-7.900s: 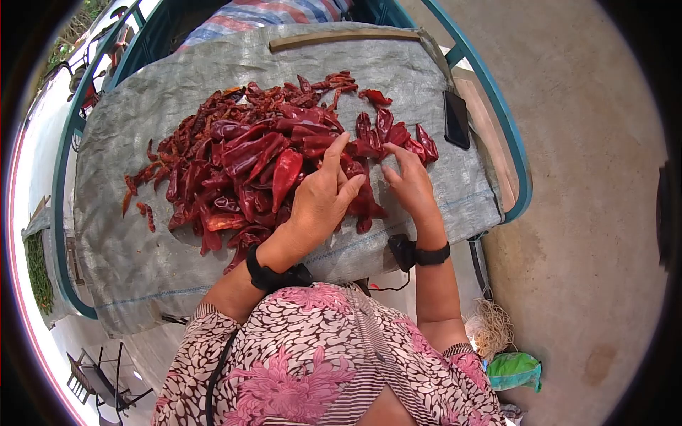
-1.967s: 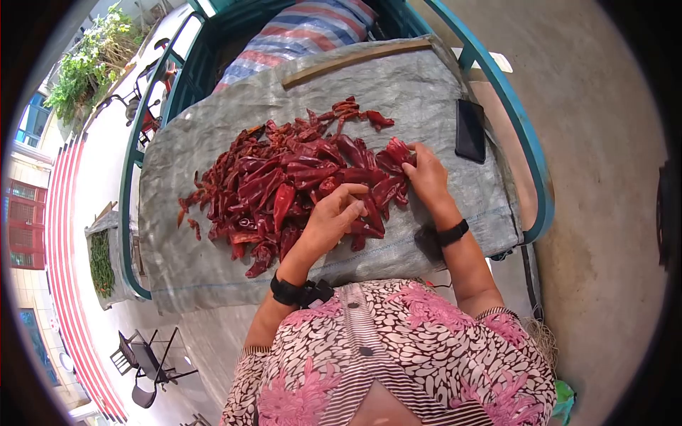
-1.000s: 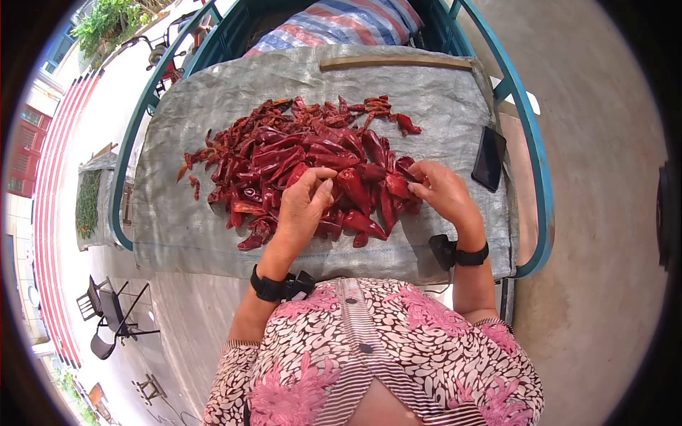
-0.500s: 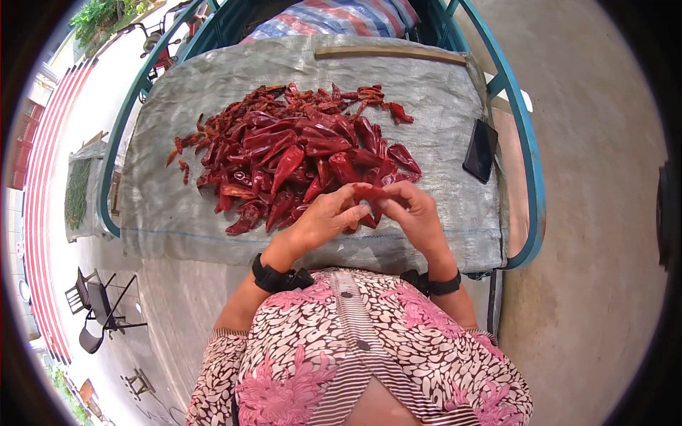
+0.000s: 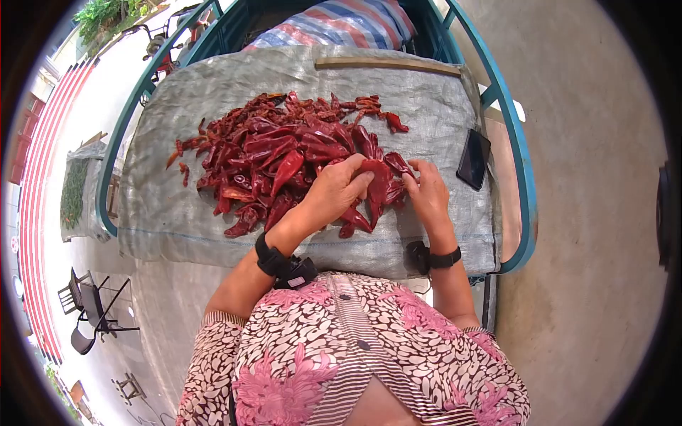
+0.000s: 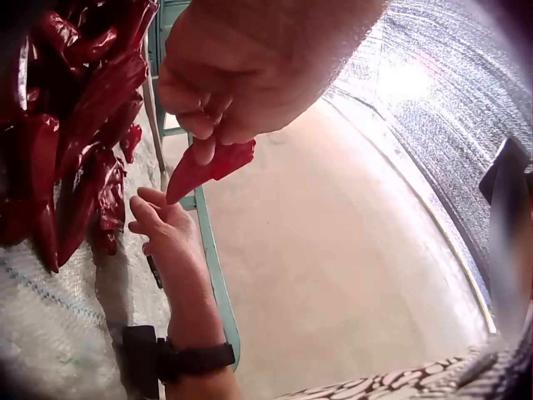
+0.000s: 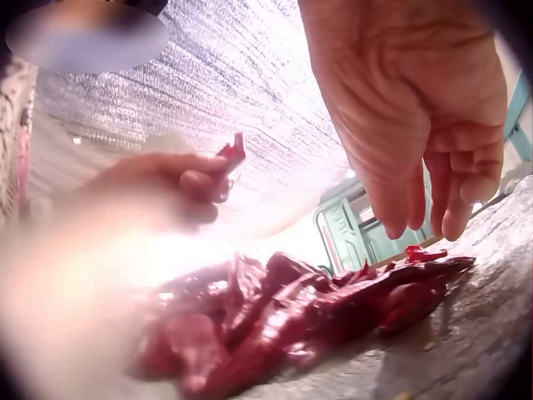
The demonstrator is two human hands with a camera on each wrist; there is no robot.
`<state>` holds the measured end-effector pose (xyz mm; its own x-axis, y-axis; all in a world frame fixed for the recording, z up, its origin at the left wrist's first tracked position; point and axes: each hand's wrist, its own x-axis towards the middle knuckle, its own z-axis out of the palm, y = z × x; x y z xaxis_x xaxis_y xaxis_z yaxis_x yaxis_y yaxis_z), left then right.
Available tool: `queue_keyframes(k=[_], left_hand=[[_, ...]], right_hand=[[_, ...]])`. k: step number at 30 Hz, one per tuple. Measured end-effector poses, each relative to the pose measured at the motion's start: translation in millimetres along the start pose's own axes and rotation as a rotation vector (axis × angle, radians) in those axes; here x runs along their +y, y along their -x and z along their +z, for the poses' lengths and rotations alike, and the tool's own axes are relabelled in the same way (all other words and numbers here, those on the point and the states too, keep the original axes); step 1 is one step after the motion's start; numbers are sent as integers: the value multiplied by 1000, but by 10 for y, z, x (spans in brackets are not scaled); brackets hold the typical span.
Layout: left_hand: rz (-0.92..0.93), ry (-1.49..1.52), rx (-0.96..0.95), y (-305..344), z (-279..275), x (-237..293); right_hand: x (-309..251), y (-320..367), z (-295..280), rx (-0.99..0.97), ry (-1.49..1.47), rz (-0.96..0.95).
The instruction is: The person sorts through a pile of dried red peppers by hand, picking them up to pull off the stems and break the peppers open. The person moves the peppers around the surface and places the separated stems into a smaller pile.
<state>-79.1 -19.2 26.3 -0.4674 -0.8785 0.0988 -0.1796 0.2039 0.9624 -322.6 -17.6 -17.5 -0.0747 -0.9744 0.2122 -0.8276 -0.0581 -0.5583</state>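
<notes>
A heap of dried red chili peppers covers the middle of the grey woven sheet. My left hand is over the heap's right front part, pinching one red chili pepper between fingers and thumb; its tip points away from the hand in the left wrist view. Farther right, my right hand reaches down at the heap's right edge. Its fingers hang loosely just above a dark red pepper, with nothing between them in the right wrist view.
A black phone lies on the sheet's right side. A wooden strip crosses the back edge, and a teal metal rail curves around the side. Behind is a striped bag. Folding chairs stand at left.
Half a second ago both hands met at one pepper near the front. Now my left hand holds a pepper farther forward, and my right hand has moved apart to the heap's right edge.
</notes>
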Motion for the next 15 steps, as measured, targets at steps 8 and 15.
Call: queue_keyframes(k=[8,15], left_hand=[[-182,205,-36,-73,200,-166],[-52,155,85,-77,233,-80]], right_hand=[[199,-127,69,70,-91,53],[-338,402,-175,-251,-809,128]])
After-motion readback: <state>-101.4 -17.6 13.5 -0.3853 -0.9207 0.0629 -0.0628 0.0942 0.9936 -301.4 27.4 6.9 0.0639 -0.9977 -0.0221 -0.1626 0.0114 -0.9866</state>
